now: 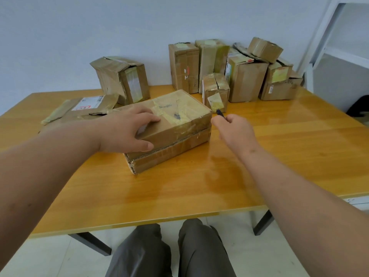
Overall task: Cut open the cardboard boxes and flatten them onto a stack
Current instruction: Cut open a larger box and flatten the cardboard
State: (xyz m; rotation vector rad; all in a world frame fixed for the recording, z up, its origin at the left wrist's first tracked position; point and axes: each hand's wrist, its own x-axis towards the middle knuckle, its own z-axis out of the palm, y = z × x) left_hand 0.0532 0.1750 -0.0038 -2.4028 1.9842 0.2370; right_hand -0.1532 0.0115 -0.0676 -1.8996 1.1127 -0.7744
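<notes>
A flat taped cardboard box [175,134] lies in the middle of the wooden table [279,156], its long side seam facing me. My left hand [127,132] rests on the box's top near its left end, fingers spread over the top and thumb down the front side. My right hand [233,130] is just right of the box's right corner and grips a small dark cutter [220,113], whose tip points up and left toward that corner. Flattened cardboard [83,108] lies at the table's left, behind my left hand.
A dented box [123,78] stands at the back left. Several taped boxes [235,70] cluster at the back right, some stacked, with a small one [216,92] closest to the cutter. A white shelf frame [339,37] rises at the far right. My knees show below the table's front edge.
</notes>
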